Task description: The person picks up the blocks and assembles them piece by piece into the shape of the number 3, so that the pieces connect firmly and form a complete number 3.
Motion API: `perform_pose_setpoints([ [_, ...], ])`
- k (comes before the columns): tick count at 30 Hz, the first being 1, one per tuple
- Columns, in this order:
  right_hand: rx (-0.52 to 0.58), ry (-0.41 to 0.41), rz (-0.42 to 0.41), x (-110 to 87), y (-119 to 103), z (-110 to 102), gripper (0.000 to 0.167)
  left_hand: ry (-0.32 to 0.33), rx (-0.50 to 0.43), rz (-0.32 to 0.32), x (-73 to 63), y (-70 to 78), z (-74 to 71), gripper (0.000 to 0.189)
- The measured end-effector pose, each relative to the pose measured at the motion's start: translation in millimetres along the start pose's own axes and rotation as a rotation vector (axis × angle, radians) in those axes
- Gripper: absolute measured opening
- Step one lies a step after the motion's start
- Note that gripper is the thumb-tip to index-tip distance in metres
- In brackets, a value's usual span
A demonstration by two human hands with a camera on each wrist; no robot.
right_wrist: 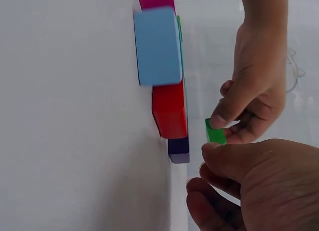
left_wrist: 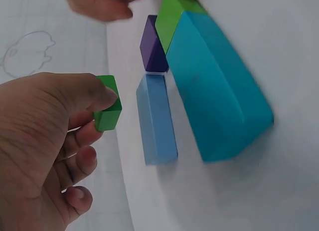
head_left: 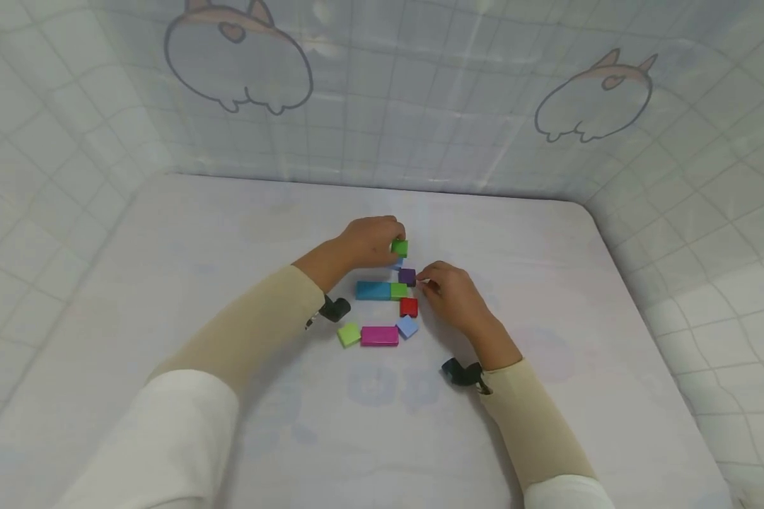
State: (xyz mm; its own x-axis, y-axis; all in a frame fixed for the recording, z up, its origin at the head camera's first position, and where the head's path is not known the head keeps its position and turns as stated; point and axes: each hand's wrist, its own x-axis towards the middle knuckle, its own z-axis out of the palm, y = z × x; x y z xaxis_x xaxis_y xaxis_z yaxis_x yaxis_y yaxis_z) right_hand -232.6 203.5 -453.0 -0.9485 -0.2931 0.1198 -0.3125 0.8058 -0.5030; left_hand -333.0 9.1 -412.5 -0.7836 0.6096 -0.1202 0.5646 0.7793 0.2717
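My left hand (head_left: 371, 242) pinches a small green block (left_wrist: 110, 116) between thumb and index finger, its other fingers loosely bent. Below it in the head view, a light blue long block (left_wrist: 157, 121) lies partly hidden by the hand. A dark purple block (head_left: 407, 276) sits at that block's end. Just right of the purple block is my right hand (head_left: 453, 295), its fingers loosely bent with nothing between them. In the right wrist view, the right thumb overlaps the green block, but the head view shows them apart. A blue long block (head_left: 373, 290) adjoins a light green block (head_left: 398, 290).
Nearer to me lie a red block (head_left: 409, 307), a tilted light blue block (head_left: 407, 326), a magenta long block (head_left: 379, 336) and a yellow-green block (head_left: 349, 335). All rest on a white table surface (head_left: 382, 438). Grid-patterned curtains (head_left: 420, 106) enclose the back and sides.
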Motion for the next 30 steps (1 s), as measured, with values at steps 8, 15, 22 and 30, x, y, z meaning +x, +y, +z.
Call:
perform_pose_setpoints([
  [8, 0.041, -0.045, 0.010, 12.2, 11.6, 5.7, 0.026, 0.009, -0.032, 0.000, 5.9, 10.9, 4.1, 0.040],
  [15, 0.074, -0.035, -0.008, 13.0, 15.3, 9.0, 0.025, -0.007, -0.043, -0.015, 10.4, 15.6, 7.5, 0.043],
  [22, 0.071, -0.027, -0.035, 12.6, 16.2, 9.9, 0.023, -0.008, -0.065, -0.009, 11.9, 15.7, 12.1, 0.054],
  [30, 0.056, -0.017, -0.044, 15.4, 19.3, 11.1, 0.023, -0.017, -0.091, -0.013, 16.1, 14.5, 17.3, 0.049],
])
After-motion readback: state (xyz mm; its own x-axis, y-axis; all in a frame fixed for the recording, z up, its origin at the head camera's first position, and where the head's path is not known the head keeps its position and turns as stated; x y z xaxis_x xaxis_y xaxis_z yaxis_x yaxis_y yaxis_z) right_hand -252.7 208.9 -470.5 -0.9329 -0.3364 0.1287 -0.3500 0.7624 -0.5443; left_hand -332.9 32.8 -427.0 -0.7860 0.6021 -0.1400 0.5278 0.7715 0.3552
